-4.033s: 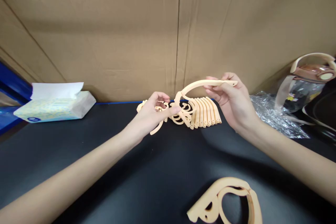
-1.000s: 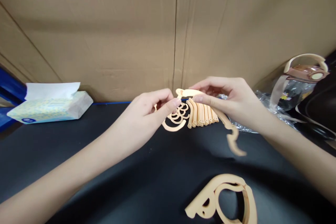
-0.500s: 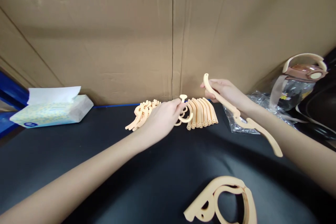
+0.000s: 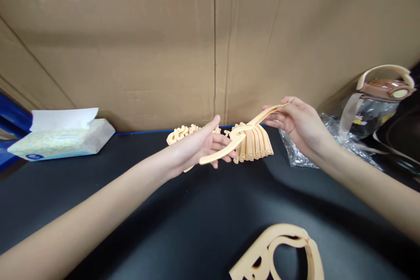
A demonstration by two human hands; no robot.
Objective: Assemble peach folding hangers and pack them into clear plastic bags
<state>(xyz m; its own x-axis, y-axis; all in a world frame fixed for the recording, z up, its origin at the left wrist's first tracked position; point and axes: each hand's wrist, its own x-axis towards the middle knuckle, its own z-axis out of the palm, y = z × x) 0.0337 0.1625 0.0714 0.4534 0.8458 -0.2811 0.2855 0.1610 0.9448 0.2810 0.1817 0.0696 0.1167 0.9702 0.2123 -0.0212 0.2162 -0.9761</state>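
My right hand [image 4: 297, 122] pinches one end of a long, beige, unfolded folding hanger [image 4: 241, 133], which slants down to the left. Its far end crosses in front of my left hand [image 4: 210, 144], which is open with the palm turned inward and thumb up. Whether that end rests on the fingers I cannot tell. Behind the hanger stands a row of beige curved hanger arms [image 4: 257, 144]. A heap of smaller beige hanger parts [image 4: 180, 133] is partly hidden by my left hand. Close to me on the black table lies a folded beige hanger [image 4: 282, 232], cut off by the frame's bottom.
At the left is a tissue pack [image 4: 65, 140] with a sheet pulled up. A clear drink bottle [image 4: 377, 109] with a brown lid stands at the right, beside crumpled clear plastic [image 4: 305, 155]. Brown cardboard [image 4: 164, 52] walls off the back of the black table [image 4: 157, 236].
My left hand has let go of a hook-shaped part near the row and opened. My right hand has moved slightly right, swinging the hanger's free end across to the left.
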